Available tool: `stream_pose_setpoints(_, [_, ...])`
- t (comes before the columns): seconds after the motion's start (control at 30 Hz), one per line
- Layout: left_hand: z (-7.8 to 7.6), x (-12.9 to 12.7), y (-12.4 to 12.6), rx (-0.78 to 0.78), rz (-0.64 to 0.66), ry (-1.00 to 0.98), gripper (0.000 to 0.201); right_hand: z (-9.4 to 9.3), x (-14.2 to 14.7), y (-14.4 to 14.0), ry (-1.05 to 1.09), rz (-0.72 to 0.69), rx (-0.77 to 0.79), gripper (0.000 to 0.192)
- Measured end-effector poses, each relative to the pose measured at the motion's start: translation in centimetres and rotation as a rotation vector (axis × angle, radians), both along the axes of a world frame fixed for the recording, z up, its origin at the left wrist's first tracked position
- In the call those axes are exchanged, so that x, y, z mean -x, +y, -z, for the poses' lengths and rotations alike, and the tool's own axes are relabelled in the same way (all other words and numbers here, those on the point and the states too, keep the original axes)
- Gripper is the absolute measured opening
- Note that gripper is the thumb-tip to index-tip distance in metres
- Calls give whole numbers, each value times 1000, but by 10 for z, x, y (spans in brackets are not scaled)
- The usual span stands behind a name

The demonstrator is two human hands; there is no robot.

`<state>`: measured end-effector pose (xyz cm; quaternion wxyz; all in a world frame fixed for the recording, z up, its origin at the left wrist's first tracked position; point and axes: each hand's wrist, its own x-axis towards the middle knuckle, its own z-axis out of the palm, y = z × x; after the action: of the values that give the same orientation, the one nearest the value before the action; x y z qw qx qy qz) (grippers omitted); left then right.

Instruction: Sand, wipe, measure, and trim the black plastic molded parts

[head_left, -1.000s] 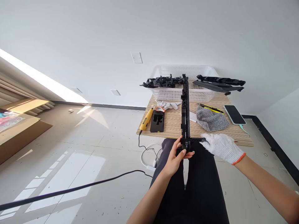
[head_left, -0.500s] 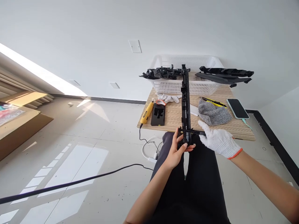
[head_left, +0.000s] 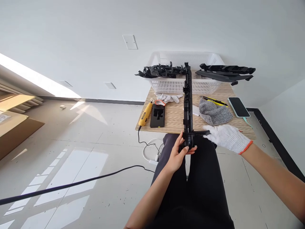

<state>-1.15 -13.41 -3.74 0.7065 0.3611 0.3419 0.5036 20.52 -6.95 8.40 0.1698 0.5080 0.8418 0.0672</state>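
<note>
My bare left hand (head_left: pixel 179 153) grips the long black plastic strip (head_left: pixel 187 105) at six o'clock while my gloved right hand (head_left: pixel 226 137) pinches its side tab, work unfinished.

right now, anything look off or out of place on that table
Only the right hand wears a glove; the left hand, bare, grips the long black part. A spare pair of white gloves lies unused by the white basket, whose black strips overhang its rim.
</note>
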Motion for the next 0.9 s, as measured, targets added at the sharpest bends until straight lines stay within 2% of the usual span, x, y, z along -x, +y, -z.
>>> stream_pose_setpoints(0.1, [2, -2, 0, -9, 12, 19, 67, 4, -3, -3, 33, 55, 15, 47])
stream_pose_setpoints(0.23, [2, -2, 0, -31, 23, 38, 62, 17, -5, -11, 44, 152, -69, 62])
stream_pose_setpoints(0.37, [2, -2, 0, -32, 18, 50, 68, 32, -8, -19, 64, 209, -174, 68])
stream_pose_setpoints(0.5, [0, 0, 1, -49, 48, 35, 82, 36, -10, -23, 156, 161, -284, 71])
stream_pose_setpoints(0.57, [-1, 1, 0, -57, 42, 26, 90, 36, -9, -24, 194, 132, -341, 67])
stream_pose_setpoints(0.73, [-1, 0, -3, -38, 40, 16, 100, 39, -7, -23, 176, 87, -410, 44])
stream_pose_setpoints(0.9, [5, -2, -5, -54, 43, 13, 88, 34, -6, -19, 79, 11, -377, 37])
